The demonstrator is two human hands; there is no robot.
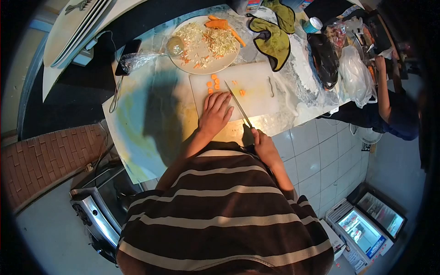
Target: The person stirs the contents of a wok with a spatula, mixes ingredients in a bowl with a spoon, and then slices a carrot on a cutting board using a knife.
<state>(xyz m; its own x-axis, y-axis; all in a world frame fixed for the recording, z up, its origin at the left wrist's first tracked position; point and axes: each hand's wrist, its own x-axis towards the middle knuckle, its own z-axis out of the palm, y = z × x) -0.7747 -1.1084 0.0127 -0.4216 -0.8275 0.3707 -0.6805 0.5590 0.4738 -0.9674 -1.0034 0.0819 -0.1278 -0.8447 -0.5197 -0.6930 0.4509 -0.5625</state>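
My left hand (215, 112) lies palm down over the near left part of the white cutting board (261, 87). Its fingers stretch forward, slightly apart, with the tips close to several orange carrot slices (213, 83). What is under the palm is hidden. My right hand (265, 145) grips the handle of a kitchen knife (239, 105) near the table's front edge. The blade points away over the board, just right of my left hand. A few small carrot pieces (242, 92) lie to the right of the blade.
Beyond the board stands a large plate (201, 68) with shredded vegetables (222, 42), carrot pieces (216, 24) and a tied plastic bag (175, 46). Green cloths (271, 43), a can (312, 25) and plastic bags (357, 75) lie rightward. Another person's arm (384, 89) reaches in there.
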